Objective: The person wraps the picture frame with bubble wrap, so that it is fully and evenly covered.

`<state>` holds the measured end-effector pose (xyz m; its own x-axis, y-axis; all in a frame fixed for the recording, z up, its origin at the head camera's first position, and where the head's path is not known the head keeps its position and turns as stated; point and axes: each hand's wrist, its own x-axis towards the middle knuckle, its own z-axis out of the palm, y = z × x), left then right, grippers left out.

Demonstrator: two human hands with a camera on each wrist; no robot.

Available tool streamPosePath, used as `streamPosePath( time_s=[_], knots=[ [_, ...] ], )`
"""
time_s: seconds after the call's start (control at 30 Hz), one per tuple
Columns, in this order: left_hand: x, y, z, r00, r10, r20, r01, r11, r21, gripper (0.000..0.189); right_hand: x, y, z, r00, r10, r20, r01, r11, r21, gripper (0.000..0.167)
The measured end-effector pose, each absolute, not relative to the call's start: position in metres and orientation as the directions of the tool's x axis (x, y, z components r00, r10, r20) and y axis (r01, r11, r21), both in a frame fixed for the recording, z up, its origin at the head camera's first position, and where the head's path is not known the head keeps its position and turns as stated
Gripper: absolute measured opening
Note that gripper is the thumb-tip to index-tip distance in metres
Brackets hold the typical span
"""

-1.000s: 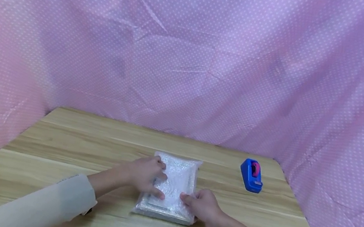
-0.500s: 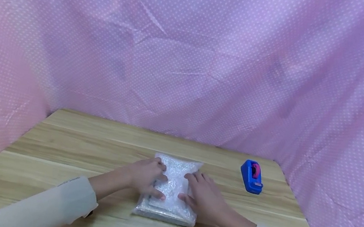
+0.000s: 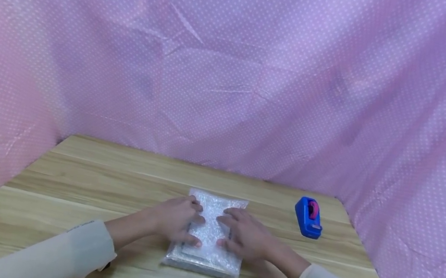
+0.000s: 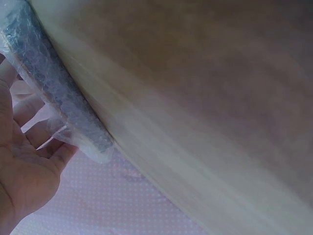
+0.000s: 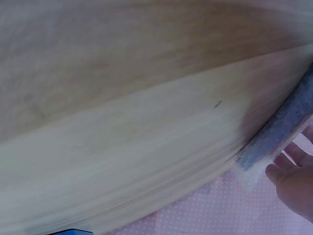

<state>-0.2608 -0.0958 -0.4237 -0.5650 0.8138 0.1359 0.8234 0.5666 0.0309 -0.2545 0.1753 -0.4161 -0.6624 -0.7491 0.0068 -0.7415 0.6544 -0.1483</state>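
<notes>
A flat rectangular package in clear bubble wrap (image 3: pixel 205 265) lies on the wooden table. Across its left part rests my left hand (image 3: pixel 177 219), fingers spread and slightly bent over the top. My right hand (image 3: pixel 249 235) lies on the right part in much the same way, its fingertips facing those of the left. In the left wrist view, the package's bubble-wrapped side (image 4: pixel 58 88) stands beside the left hand (image 4: pixel 29 171), whose fingers reach over the top. The right wrist view shows the right hand (image 5: pixel 296 181) at the package's edge (image 5: pixel 279 127). What is inside the wrap is blurred.
A blue tape dispenser (image 3: pixel 307 218) with a pink roll stands at the right rear of the table (image 3: pixel 112 175). Pink polka-dot cloth (image 3: pixel 231 87) hangs around the back and both sides.
My right hand has let go of the package's right edge, moved up and inward, and now lies spread on top. The left hand has stayed nearly still.
</notes>
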Motion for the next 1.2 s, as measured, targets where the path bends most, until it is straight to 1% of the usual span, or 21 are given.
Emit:
streamPosePath(
  time_s=[0.23, 0.43, 0.53, 0.67, 0.8, 0.97, 1.07, 1.2],
  knots=[
    [-0.2584, -0.0932, -0.4238, -0.607, 0.784, 0.131, 0.794, 0.602, 0.082, 0.066, -0.2548, 0.1746, -0.4152, -0.656, -0.755, 0.011, -0.747, 0.646, -0.159, 0.058],
    [-0.2573, -0.0926, -0.4219, -0.573, 0.806, 0.15, 0.819, 0.566, 0.088, 0.065, -0.255, 0.1747, -0.4157, -0.649, -0.761, 0.028, -0.753, 0.636, -0.17, 0.056],
    [-0.2572, -0.092, -0.4204, -0.566, 0.811, 0.149, 0.825, 0.556, 0.102, 0.065, -0.2557, 0.1748, -0.4164, -0.64, -0.767, 0.036, -0.761, 0.627, -0.166, 0.056],
    [-0.2566, -0.0909, -0.4192, -0.559, 0.817, 0.143, 0.829, 0.549, 0.103, 0.059, -0.2563, 0.1751, -0.4167, -0.635, -0.772, 0.043, -0.767, 0.622, -0.159, 0.056],
    [-0.2556, -0.0903, -0.4184, -0.533, 0.836, 0.135, 0.846, 0.529, 0.062, 0.054, -0.2567, 0.1754, -0.417, -0.629, -0.775, 0.061, -0.772, 0.614, -0.164, 0.055],
    [-0.2547, -0.089, -0.4162, -0.493, 0.865, 0.097, 0.869, 0.494, 0.017, 0.048, -0.2561, 0.1764, -0.417, -0.644, -0.764, 0.04, -0.756, 0.628, -0.182, 0.056],
    [-0.255, -0.0889, -0.4157, -0.487, 0.87, 0.081, 0.874, 0.485, 0.036, 0.045, -0.2559, 0.177, -0.4167, -0.647, -0.762, 0.036, -0.754, 0.631, -0.185, 0.057],
    [-0.2571, -0.0915, -0.4155, -0.497, 0.865, 0.061, 0.867, 0.492, 0.086, 0.042, -0.2562, 0.1769, -0.4172, -0.642, -0.765, 0.042, -0.759, 0.627, -0.178, 0.057]
  ],
)
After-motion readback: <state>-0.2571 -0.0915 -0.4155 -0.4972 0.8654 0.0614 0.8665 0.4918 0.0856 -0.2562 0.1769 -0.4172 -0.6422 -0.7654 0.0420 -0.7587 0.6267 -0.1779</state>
